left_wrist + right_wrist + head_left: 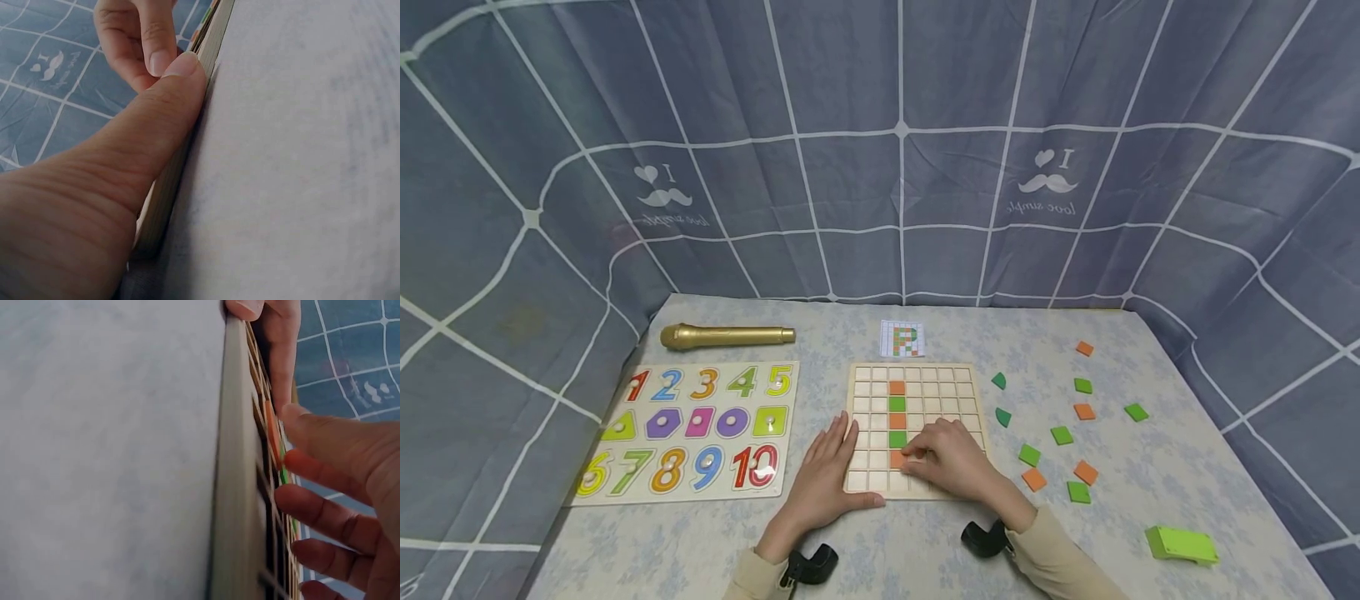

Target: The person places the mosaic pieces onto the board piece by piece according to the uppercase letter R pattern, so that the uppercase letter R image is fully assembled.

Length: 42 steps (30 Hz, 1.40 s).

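Note:
A wooden grid board [936,400] lies flat on the table. One of its columns holds a row of alternating orange and green square tiles [897,404]. At the near end of that column, my right hand [951,462] has thumb and forefinger at the edges of an orange square tile [896,459], also visible in the right wrist view as an orange tile [272,431]. My left hand [829,475] rests along the board's left side, fingers straight. Its thumb [169,94] presses the near edge in the left wrist view.
Loose green tiles [1062,435] and orange tiles [1033,479] lie right of the board, with dark green pieces [998,381]. A pattern card [902,339] sits behind it. Left are a number puzzle [793,433] and gold microphone [730,336]. A green block [1182,546] stands near right.

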Motion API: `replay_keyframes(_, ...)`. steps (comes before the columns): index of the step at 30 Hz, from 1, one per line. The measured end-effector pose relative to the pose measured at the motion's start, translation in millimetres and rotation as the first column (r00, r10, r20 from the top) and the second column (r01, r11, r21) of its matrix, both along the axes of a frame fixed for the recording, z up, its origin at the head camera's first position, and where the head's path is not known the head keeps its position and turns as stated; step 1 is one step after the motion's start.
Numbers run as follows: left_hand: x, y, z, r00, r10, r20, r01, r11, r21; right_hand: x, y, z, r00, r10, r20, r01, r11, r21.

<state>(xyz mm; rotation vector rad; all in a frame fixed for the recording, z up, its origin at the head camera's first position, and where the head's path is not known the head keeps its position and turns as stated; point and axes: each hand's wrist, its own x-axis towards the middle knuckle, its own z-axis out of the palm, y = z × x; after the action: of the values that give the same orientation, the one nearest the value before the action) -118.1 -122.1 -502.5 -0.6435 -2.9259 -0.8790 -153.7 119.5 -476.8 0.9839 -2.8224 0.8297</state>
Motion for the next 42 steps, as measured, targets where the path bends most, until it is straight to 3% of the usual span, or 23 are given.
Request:
replay_keyframes(4, -0.4, 0.4, -1.6, 1.000, -0.005, -0.024, 0.005, 1.000, 0.000, 2.7, 8, -1.3, 1.000, -0.018, -0.025, 0.016, 0.997, -0.069)
replay_keyframes(9, 0.0, 0.9, -2.1, 1.000, -0.004, -0.023, 0.005, 1.000, 0.009, 4.3, 24, -1.2, 0.988, -0.053, -0.144, 0.027, 0.984, -0.174)
replay_keyframes(14, 0.3, 0.9, -1.9, 1.000, -0.003, -0.028, 0.003, 1.000, 0.011, 4.4, 47, 0.4, 0.954, -0.153, -0.259, 0.092, 0.968, -0.232)
replay_keyframes(19, -0.2, 0.2, -2.4, 1.000, 0.004, -0.011, -0.004, 1.000, 0.004, 7.2, 73, 2.3, 0.910, -0.297, -0.289, 0.218, 0.937, -0.275)
replay_keyframes(28, -0.9, -1.0, -1.9, 1.000, 0.003, -0.001, -0.003, 1.000, 0.012, 15.2, 110, 4.9, 0.851, -0.456, -0.260, 0.375, 0.875, -0.305)
replay_keyframes(38, -1.0, -0.8, -1.6, 1.000, 0.001, -0.005, -0.001, 1.000, 0.011, 23.5, 124, 4.7, 0.828, -0.527, -0.189, 0.484, 0.844, -0.233)
replay_keyframes(42, -1.3, -0.4, -1.7, 1.000, -0.003, -0.009, 0.003, 1.000, 0.010, 25.7, 126, 3.4, 0.830, -0.539, -0.146, 0.510, 0.838, -0.193)
